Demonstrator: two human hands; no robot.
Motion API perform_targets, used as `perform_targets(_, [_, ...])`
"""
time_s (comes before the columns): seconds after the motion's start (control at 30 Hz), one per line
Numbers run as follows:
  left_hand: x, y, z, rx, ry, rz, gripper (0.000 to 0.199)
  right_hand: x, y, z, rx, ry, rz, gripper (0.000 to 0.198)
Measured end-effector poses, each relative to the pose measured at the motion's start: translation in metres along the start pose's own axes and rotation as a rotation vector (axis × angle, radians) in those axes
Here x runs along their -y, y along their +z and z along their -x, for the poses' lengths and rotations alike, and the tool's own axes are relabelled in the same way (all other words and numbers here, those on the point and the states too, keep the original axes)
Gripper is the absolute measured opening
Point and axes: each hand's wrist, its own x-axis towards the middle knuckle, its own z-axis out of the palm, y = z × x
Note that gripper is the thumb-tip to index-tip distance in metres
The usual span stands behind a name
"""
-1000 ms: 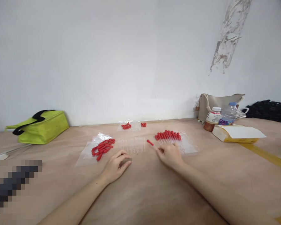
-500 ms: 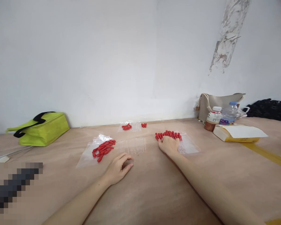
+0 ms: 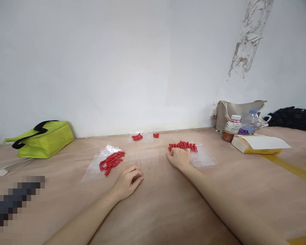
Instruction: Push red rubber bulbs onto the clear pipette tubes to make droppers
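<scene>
Handling red-topped droppers (image 3: pixel 185 145) right of the clear tubes (image 3: pixel 150 158) calls for a light right hand (image 3: pixel 179 158), its fingers' spread and hold hidden, while my left hand (image 3: pixel 129 182) sits half-curled, seemingly empty.

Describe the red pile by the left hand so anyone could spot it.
Right of the green bag, a clear sleeve lies on the table. On it, beside the left hand, is the red pile. It is jumbled, unlike the red row by the right hand, and bigger than the red clusters near the wall.
</scene>
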Motion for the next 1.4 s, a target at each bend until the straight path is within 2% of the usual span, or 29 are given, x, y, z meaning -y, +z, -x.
perform_targets(0.1, [0.0,-0.001,0.0,-0.018,-0.013,-0.052,0.018,0.02,0.002,0.003,0.03,-0.063,-0.053,0.021])
perform_targets(0.27, [0.003,0.001,0.0,-0.072,-0.043,-0.071,0.013,0.045,0.01,-0.004,0.168,0.026,-0.086,0.029])
perform_targets(0.37, [0.005,0.003,-0.001,-0.069,-0.077,-0.1,0.018,0.051,0.015,-0.012,0.213,0.059,-0.08,0.029])
perform_targets(0.47, [0.01,-0.002,-0.003,-0.093,-0.154,-0.35,0.017,0.055,0.018,-0.017,0.257,0.099,-0.066,0.028])
perform_targets(0.6, [0.026,-0.021,-0.006,-0.136,-0.318,-0.775,0.02,0.061,0.02,-0.02,0.305,0.121,-0.041,0.029])
perform_targets(0.7, [0.04,-0.035,-0.005,-0.132,-0.386,-0.904,0.021,0.063,0.019,-0.019,0.325,0.103,-0.035,0.028])
perform_targets(0.8, [0.051,-0.039,-0.001,-0.118,-0.41,-0.94,0.021,0.058,0.012,-0.013,0.31,0.068,-0.04,0.025])
perform_targets(0.97, [0.059,-0.037,0.002,-0.11,-0.393,-0.946,0.02,0.033,-0.003,0.011,0.152,-0.03,-0.031,0.025])
perform_targets(1.1, [0.052,-0.034,-0.003,-0.173,-0.349,-0.89,0.019,0.004,-0.006,0.03,-0.062,-0.258,-0.037,0.024])
perform_targets(1.23, [0.027,-0.021,-0.01,-0.212,-0.246,-0.544,0.015,-0.013,-0.006,0.042,-0.184,-0.508,-0.154,0.025])
perform_targets(1.33, [0.006,-0.004,-0.01,-0.148,-0.161,-0.288,0.015,-0.013,-0.006,0.048,-0.197,-0.593,-0.221,0.024])
perform_targets(1.4, [-0.003,0.006,-0.008,-0.107,-0.115,-0.192,0.019,-0.009,-0.005,0.051,-0.181,-0.641,-0.239,0.022])
